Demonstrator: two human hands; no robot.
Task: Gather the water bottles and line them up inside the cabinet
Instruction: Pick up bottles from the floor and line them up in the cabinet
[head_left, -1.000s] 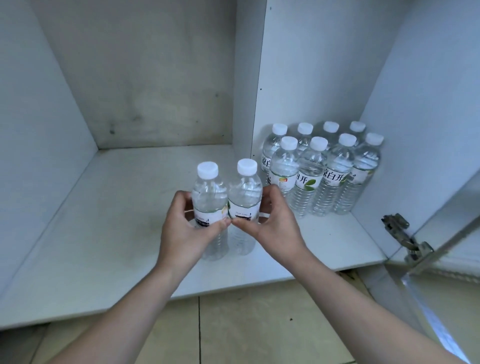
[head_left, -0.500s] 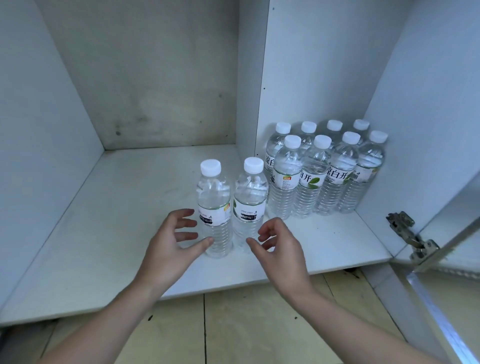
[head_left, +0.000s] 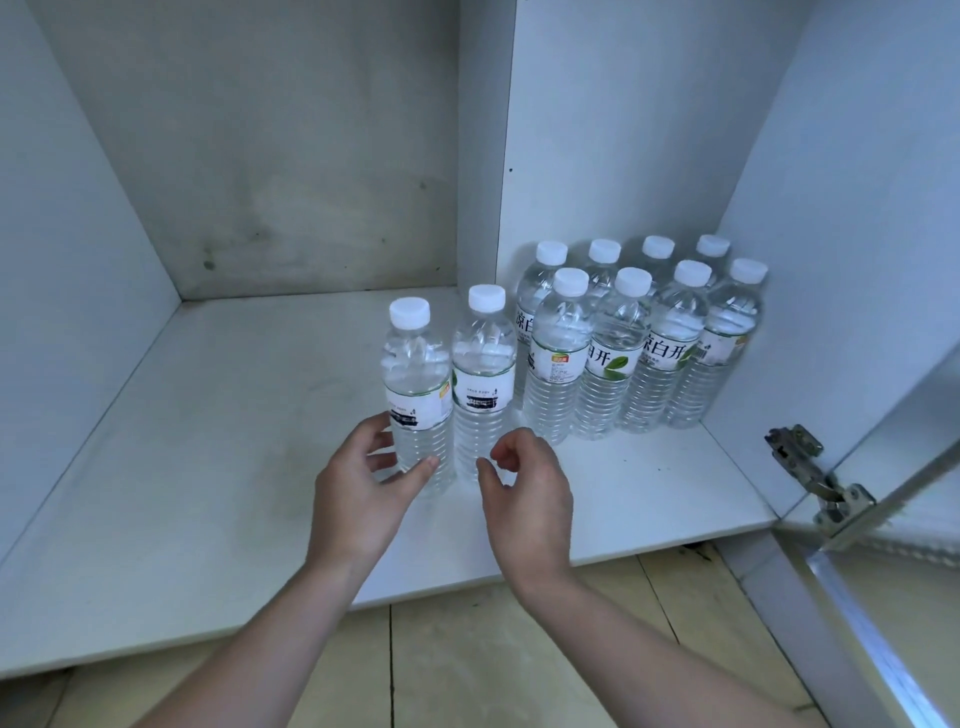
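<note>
Two bottles stand upright, touching side by side, near the front middle of the cabinet shelf: the left bottle and the right bottle, each with a white cap and a white label. Just right of them, against the right wall and in front of a white divider panel, eight more bottles stand upright in two rows of four, packed together. The left hand is at the near left side of the left bottle, its fingers spread and loosely curved beside the ribbed lower part; the thumb tip lies against or just in front of the bottle, and I cannot tell whether it touches. It grips nothing. The right hand hovers just near the right bottle's base, fingers loosely curled and holding nothing, apart from the bottle. A metal hinge sits at the right front corner, joined to the open door. Beige floor shows below the shelf edge.
</note>
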